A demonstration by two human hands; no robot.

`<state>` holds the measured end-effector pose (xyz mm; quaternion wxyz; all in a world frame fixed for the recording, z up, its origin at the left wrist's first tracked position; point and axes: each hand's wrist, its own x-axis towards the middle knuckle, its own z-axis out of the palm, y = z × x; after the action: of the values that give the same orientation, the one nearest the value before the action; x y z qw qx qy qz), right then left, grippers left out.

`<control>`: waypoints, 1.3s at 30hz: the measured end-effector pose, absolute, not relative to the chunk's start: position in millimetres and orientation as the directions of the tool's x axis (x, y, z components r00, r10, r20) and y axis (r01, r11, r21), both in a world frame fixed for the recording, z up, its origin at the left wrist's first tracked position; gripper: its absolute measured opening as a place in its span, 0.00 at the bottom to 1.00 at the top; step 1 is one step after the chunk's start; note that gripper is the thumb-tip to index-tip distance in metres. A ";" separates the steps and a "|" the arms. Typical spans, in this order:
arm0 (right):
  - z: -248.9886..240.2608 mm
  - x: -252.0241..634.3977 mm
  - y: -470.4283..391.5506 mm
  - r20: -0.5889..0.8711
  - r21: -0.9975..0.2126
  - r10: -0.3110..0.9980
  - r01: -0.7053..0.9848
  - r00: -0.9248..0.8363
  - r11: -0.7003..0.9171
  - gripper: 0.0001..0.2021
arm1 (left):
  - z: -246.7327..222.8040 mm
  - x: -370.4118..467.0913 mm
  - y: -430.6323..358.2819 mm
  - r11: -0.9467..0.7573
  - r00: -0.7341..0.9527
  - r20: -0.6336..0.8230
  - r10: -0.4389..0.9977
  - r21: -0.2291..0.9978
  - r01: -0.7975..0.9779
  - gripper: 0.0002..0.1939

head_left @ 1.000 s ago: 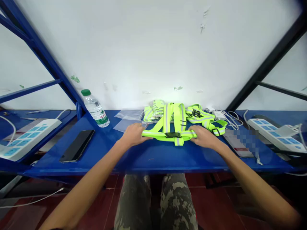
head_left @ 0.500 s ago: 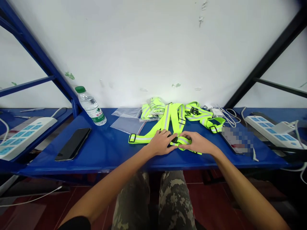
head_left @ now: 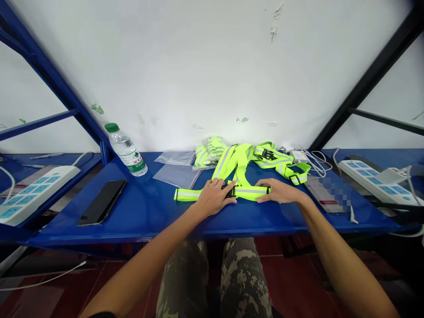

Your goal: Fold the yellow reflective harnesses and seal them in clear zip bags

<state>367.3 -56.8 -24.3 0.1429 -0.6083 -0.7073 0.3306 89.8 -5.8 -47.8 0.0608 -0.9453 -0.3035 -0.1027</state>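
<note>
A neon-yellow reflective harness (head_left: 250, 191) with grey stripes lies on the blue table, its waist strap stretched out left to right. My left hand (head_left: 214, 198) is closed over this strap at the black buckle (head_left: 229, 190), which the fingers partly cover. At the strap's right end, beside a black slider, my right hand (head_left: 277, 191) pinches the webbing between thumb and fingers. The shoulder straps run up and away toward the wall. Another reflective harness (head_left: 285, 160) lies loosely bunched behind my right hand.
Folded harnesses in clear bags (head_left: 212, 150) and flat zip bags (head_left: 177, 175) lie near the wall. A water bottle (head_left: 127, 150) and a black phone (head_left: 102, 202) are on the left. Another phone (head_left: 326, 196) and a white cable (head_left: 319, 163) lie right. Power strips (head_left: 33, 192) flank the table.
My right hand has moved right, drawing the waist strap from a curled loop into a straight line. My left hand has shifted slightly left, staying at the buckle.
</note>
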 end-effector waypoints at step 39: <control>-60.0 258.1 -56.0 -0.293 -0.827 0.870 -0.561 0.397 -0.023 0.15 | -59.0 88.9 -13.8 -0.764 0.726 0.301 0.618 0.013 0.645 0.20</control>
<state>258.1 -56.0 -60.0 0.6806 -0.4848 -0.1592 0.5257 88.9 -13.8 -59.0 0.0465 -0.9279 -0.3402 -0.1452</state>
